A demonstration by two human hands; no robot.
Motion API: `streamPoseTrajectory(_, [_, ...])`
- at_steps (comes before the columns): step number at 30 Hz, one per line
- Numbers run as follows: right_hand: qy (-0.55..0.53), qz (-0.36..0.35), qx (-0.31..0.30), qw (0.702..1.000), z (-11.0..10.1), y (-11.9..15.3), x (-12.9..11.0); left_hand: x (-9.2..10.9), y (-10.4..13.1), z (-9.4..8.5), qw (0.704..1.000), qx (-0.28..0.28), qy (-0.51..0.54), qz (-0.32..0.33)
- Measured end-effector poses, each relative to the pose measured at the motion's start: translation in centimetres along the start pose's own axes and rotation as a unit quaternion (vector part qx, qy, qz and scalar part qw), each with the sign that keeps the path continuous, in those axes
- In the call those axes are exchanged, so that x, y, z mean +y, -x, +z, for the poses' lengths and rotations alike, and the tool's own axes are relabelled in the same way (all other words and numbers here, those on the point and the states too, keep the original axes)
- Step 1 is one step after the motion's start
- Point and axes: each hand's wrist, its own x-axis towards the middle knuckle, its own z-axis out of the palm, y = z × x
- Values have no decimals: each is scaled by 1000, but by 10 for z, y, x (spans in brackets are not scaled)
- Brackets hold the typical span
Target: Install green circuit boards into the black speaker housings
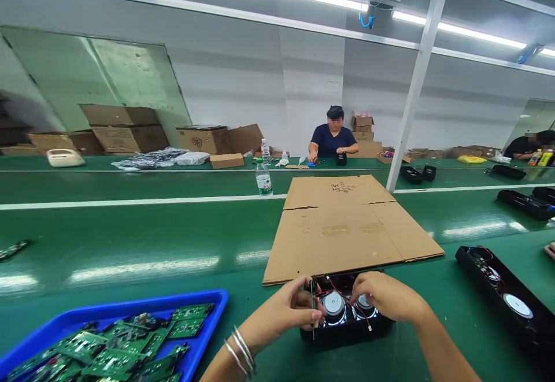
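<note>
An open black speaker housing [347, 338] lies in front of me, with two round silver speakers [333, 306] and red and black wires inside. At its left end my left hand [297, 308], with silver bangles on the wrist, pinches a green circuit board [313, 307] held upright on edge. My right hand [381, 296] reaches in over the right speaker, its fingers pressed together at the wires; what they grip is too small to make out. The housing sits just in front of a flat cardboard sheet [342, 232].
A blue tray [219, 307] of green circuit boards stands at the left. Another black housing [498, 295] with speakers lies at the right. Beyond are a water bottle [263, 180], a white post [416, 87], cardboard boxes and a person seated across the green table [173, 237].
</note>
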Motion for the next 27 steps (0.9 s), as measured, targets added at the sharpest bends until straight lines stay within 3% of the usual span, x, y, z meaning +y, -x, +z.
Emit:
streamPoseTrajectory(3, [-24, -2, -24, 999, 10, 6, 12, -12, -10, 9, 1000, -14, 3, -3])
streamPoseTrajectory(7, [-78, 15, -12, 997, 18, 1, 12, -22, -22, 21, 999, 33, 34, 26])
streamPoseTrajectory(11, [-157, 74, 54, 983, 27, -11, 12, -26, -26, 22, 991, 96, 11, 96])
streamPoseTrajectory(17, [-247, 148, 134, 948, 50, -24, 19, -29, -26, 24, 985, 154, -12, 81])
streamPoseTrajectory(21, [-238, 165, 163, 943, 52, -25, 18, -28, -26, 27, 978, 190, -23, 85])
streamPoseTrajectory(27, [-144, 176, 198, 953, 47, -23, 14, -29, -27, 25, 979, 187, -7, 76])
